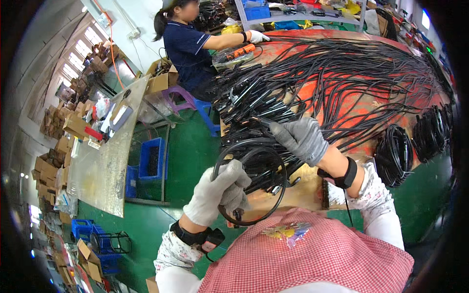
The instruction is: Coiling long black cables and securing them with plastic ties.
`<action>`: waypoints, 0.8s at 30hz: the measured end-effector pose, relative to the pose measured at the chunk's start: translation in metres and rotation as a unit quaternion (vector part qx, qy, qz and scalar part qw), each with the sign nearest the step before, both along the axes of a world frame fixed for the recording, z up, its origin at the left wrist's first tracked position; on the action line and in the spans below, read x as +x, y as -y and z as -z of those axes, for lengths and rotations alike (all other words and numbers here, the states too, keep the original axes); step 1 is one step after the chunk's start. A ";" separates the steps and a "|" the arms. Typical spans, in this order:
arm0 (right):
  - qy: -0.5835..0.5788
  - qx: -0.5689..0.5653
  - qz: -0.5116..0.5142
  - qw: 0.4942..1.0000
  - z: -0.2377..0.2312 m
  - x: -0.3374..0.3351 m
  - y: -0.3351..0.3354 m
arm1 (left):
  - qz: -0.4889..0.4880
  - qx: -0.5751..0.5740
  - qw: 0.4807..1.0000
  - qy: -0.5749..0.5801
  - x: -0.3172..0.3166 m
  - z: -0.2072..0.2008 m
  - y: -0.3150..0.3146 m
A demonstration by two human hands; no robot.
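A black cable [285, 181] is wound into a loose coil in front of my apron. My left hand [220, 189], in a white glove, is closed round one side of this coil. To its right, my right hand [307, 141], in a grey glove, has its thumb and fingers pinched on a dark cable end [264, 120]. Whether that end belongs to the same coil is hidden by the clutter behind. Just beyond both hands lies a heap of black cable ends [244, 97] with glossy connectors.
Long black cables [342, 68] spread across the red-stained table [332, 110]. Coiled bundles [393, 154] hang at its right edge. A co-worker [183, 49] stands at the far left side, one gloved hand on the cables. Blue crates [152, 158] sit under a side table [100, 171].
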State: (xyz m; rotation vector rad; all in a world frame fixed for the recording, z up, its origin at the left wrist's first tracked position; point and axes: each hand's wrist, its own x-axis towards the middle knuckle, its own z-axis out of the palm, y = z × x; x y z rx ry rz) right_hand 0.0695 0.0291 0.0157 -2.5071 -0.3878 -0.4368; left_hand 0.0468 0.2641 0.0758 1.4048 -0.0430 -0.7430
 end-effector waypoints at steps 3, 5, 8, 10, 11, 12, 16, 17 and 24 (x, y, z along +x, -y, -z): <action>-0.031 0.021 -0.024 0.999 -0.004 0.012 -0.006 | 0.029 0.025 0.999 0.030 -0.005 -0.009 -0.016; -0.091 -0.088 -0.012 0.992 -0.012 0.016 -0.007 | 0.032 0.053 0.998 -0.010 -0.007 -0.012 -0.028; -0.040 -0.033 -0.065 0.997 -0.028 0.012 -0.019 | 0.020 0.079 0.997 -0.015 -0.007 -0.013 -0.033; 0.018 -0.142 -0.096 0.985 -0.035 0.008 -0.034 | 0.084 0.146 0.986 0.004 -0.006 -0.011 -0.026; 0.096 -0.136 -0.179 0.970 -0.036 0.006 -0.041 | 0.136 0.181 0.974 0.021 -0.006 -0.010 -0.023; 0.087 -0.150 -0.188 0.967 -0.034 0.008 -0.049 | 0.141 0.162 0.977 0.015 -0.007 -0.010 -0.021; 0.003 -0.046 -0.159 0.986 0.001 0.011 -0.031 | 0.010 0.106 0.993 0.060 -0.008 -0.014 -0.050; -0.025 -0.001 -0.118 0.993 0.018 0.012 -0.016 | -0.111 0.075 0.986 0.104 -0.014 -0.013 -0.064; -0.233 0.076 0.308 0.919 0.095 -0.025 0.117 | -0.465 -0.142 0.869 0.086 0.011 -0.005 -0.161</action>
